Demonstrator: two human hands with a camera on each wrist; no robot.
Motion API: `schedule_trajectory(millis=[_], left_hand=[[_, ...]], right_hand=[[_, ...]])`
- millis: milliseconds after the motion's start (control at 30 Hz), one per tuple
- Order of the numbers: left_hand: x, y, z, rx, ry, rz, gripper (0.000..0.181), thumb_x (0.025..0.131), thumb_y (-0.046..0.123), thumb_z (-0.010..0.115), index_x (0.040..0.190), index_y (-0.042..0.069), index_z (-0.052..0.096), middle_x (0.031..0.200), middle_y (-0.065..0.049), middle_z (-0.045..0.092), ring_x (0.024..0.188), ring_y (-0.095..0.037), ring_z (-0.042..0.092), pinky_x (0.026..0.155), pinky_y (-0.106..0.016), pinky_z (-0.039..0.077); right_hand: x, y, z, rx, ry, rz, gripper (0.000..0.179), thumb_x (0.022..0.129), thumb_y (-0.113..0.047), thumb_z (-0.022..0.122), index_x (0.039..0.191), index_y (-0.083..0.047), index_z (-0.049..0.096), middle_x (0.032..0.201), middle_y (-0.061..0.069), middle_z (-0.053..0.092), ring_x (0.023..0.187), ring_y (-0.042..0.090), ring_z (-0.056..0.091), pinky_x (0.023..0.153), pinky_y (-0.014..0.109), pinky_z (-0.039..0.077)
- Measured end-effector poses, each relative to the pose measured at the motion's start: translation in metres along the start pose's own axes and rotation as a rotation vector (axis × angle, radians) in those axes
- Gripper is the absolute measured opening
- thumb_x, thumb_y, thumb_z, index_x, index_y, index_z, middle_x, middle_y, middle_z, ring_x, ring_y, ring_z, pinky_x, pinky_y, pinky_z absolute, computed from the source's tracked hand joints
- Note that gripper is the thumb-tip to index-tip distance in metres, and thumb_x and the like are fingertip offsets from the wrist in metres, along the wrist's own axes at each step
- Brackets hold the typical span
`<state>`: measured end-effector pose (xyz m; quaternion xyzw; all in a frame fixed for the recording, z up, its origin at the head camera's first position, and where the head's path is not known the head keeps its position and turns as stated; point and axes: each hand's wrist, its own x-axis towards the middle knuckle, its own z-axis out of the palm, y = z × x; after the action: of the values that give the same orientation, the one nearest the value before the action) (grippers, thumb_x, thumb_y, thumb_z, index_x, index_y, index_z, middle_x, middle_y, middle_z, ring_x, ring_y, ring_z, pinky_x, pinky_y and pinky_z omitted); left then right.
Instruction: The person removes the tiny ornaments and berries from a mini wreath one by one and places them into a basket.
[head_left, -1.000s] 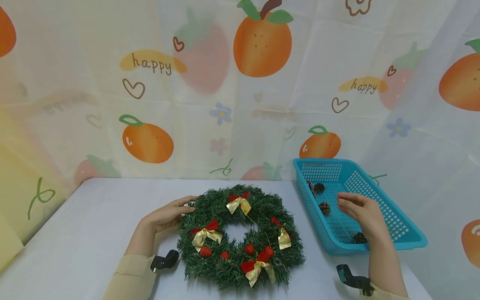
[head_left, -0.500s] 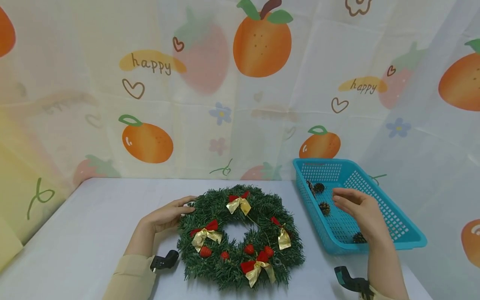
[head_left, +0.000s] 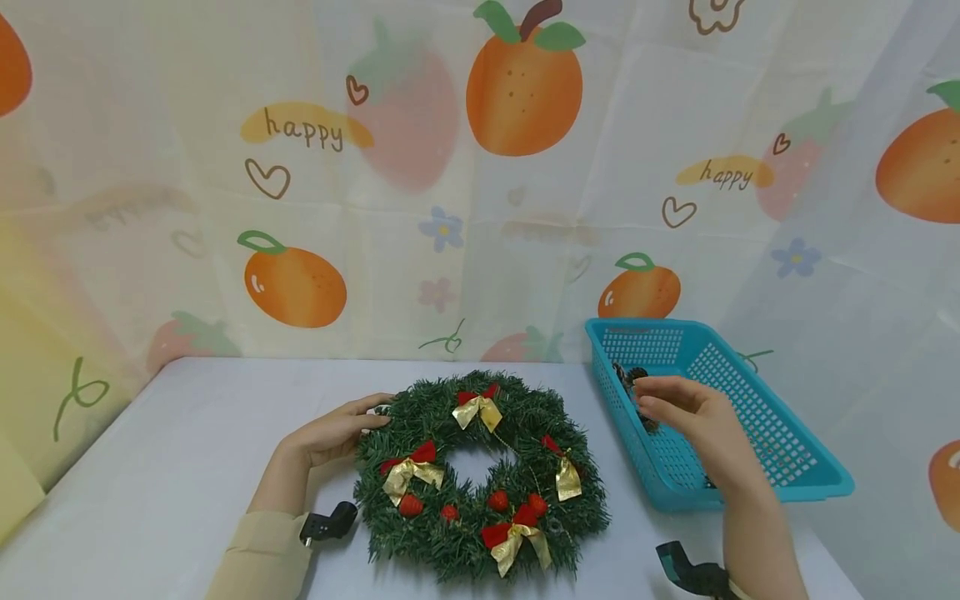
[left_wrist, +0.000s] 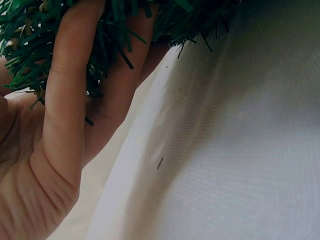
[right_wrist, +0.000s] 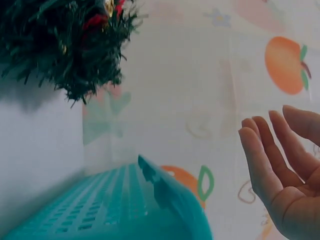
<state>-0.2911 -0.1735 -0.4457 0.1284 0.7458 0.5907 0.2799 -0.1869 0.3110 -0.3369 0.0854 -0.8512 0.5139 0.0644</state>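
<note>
A green tinsel wreath (head_left: pixel 577 517) with red-and-gold bows (head_left: pixel 517 537) and several red berries (head_left: pixel 498 500) lies flat on the white table. At its left edge my left hand (head_left: pixel 341 429) grips the greenery; in the left wrist view, the fingers (left_wrist: pixel 70 90) run in among the green strands. My right hand (head_left: pixel 701 425) hovers over the left side of a blue plastic basket (head_left: pixel 787 417), fingers loosely bent and apart from the thumb. Nothing sits between them in the right wrist view. Pine cones (head_left: pixel 637 374) lie in the basket, partly hidden by that hand.
Behind the table (head_left: pixel 187 467) hangs a pale curtain (head_left: pixel 525 250) printed with oranges, strawberries and hearts. The basket stands at the table's right side, close to the wreath. A black wrist camera (head_left: pixel 330 522) sits on the left wrist, another black camera (head_left: pixel 690 571) on the right.
My right hand has moved left over the basket, towards the wreath, and now covers part of the pine cones. The left hand and the wreath have stayed put.
</note>
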Motion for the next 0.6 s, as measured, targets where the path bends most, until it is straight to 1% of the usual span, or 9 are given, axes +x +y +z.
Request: schedule_trajectory(millis=[33,67,133,267,367,467,600], left_hand=[[0.000,0.000,0.000,-0.006,-0.002,0.000,0.068,0.103,0.030,0.049,0.160,0.014,0.014,0.165,-0.026,-0.012,0.152,-0.047,-0.010,0.116,-0.055,0.031],[0.000,0.000,0.000,-0.007,-0.004,0.000,0.068,0.104,0.030,0.049,0.160,0.014,0.014,0.164,-0.026,-0.013,0.150,-0.049,-0.013,0.120,-0.060,0.022],[-0.001,0.000,0.001,-0.015,-0.007,-0.001,0.068,0.104,0.030,0.049,0.160,0.014,0.014,0.164,-0.026,-0.014,0.149,-0.049,-0.016,0.120,-0.064,0.012],[-0.001,0.001,0.001,-0.014,-0.008,0.001,0.069,0.103,0.030,0.049,0.160,0.014,0.013,0.164,-0.026,-0.015,0.149,-0.049,-0.017,0.120,-0.065,0.010],[-0.002,0.002,0.001,-0.013,-0.011,0.002,0.069,0.104,0.030,0.049,0.160,0.014,0.013,0.164,-0.026,-0.016,0.149,-0.049,-0.018,0.120,-0.066,0.008],[-0.002,0.002,0.001,-0.016,-0.014,0.000,0.069,0.104,0.029,0.049,0.160,0.013,0.012,0.164,-0.026,-0.017,0.148,-0.050,-0.019,0.118,-0.067,0.006],[-0.001,0.002,0.001,-0.015,-0.011,-0.001,0.069,0.103,0.029,0.049,0.160,0.014,0.012,0.164,-0.025,-0.015,0.149,-0.050,-0.018,0.119,-0.066,0.007]], right_hand=[[0.000,-0.001,0.002,0.014,-0.009,-0.005,0.041,0.099,-0.028,0.060,0.132,-0.003,0.060,0.112,-0.024,0.067,0.102,-0.003,0.066,0.087,0.016,0.053],[0.000,-0.002,0.004,0.022,-0.014,-0.009,0.041,0.099,-0.027,0.060,0.131,-0.002,0.060,0.112,-0.023,0.068,0.102,-0.002,0.067,0.087,0.016,0.053],[0.000,-0.004,0.006,0.024,-0.019,-0.010,0.041,0.099,-0.027,0.061,0.130,-0.002,0.061,0.112,-0.022,0.068,0.103,-0.002,0.067,0.087,0.017,0.054],[-0.001,-0.009,0.011,0.006,-0.029,0.006,0.041,0.098,-0.030,0.062,0.129,-0.003,0.062,0.113,-0.019,0.069,0.102,-0.001,0.067,0.087,0.022,0.055],[-0.001,-0.011,0.014,-0.005,-0.053,0.017,0.040,0.097,-0.032,0.063,0.128,-0.006,0.063,0.114,-0.017,0.070,0.103,-0.001,0.067,0.089,0.024,0.054],[0.001,-0.011,0.019,0.001,-0.091,0.004,0.038,0.096,-0.030,0.064,0.125,-0.006,0.065,0.113,-0.015,0.070,0.104,-0.001,0.066,0.090,0.023,0.054],[0.005,-0.008,0.027,0.036,-0.166,-0.029,0.035,0.096,-0.026,0.065,0.123,-0.004,0.066,0.111,-0.014,0.072,0.105,0.001,0.068,0.091,0.022,0.055]])
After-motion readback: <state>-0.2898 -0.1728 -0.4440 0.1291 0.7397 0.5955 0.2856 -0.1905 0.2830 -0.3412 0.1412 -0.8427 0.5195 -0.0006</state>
